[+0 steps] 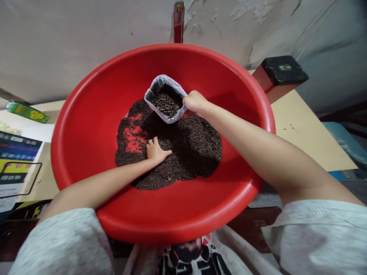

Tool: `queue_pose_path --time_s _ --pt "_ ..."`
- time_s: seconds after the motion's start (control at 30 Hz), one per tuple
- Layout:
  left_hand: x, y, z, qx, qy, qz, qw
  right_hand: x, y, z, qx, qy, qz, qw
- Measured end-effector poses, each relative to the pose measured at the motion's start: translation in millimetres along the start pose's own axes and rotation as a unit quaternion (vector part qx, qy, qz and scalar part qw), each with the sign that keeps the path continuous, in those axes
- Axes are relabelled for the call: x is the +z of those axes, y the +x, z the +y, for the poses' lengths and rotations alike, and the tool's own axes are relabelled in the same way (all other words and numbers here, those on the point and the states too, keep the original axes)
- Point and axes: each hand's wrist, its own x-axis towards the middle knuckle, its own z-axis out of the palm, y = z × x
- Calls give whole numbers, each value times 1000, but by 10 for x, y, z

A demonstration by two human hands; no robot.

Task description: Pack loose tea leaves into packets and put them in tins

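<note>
Peeling wall [86, 38], tan tabletop [301, 130] under red basin [86, 114]; left hand [156, 151] spread on dark leaves [197, 149], right hand [195, 102] pinching bag [161, 81].

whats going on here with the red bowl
A person leans over a big red basin that sits on a table. A pile of dark loose shreds lies in the basin. Their right hand grips the rim of a small silvery bag, held open above the pile and already partly full of the same dark stuff. Their left hand lies spread on the pile, fingertips pressed into it.
</note>
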Motion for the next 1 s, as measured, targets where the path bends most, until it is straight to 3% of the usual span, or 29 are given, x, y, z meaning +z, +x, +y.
queue_pose_path --time_s 0.17,0.33,0.47,0.53,0.77,0.87,0.93,1.0 --pt "-106 120 -7 -46 -137 -28 989 -18 -37 -5 11 -6 -1 1000" --pt "-576 262 201 -64 -204 22 977 -16 -46 -12 19 11 0 1000" --pt "-1066 383 464 51 -278 159 946 9 -23 3 9 36 15 999" --pt "-1200 461 605 118 -290 193 930 21 -7 16 4 34 18 999" --pt "-1103 814 979 210 -318 81 921 33 29 39 8 42 24 999" --pt "-1146 822 1066 223 -312 49 922 15 13 10 19 63 25 997" --pt "-1241 740 1094 233 -291 51 926 -26 -22 -37 29 82 32 996" --pt "-1353 623 1083 258 -271 94 923 -96 -72 -103 43 104 42 993"
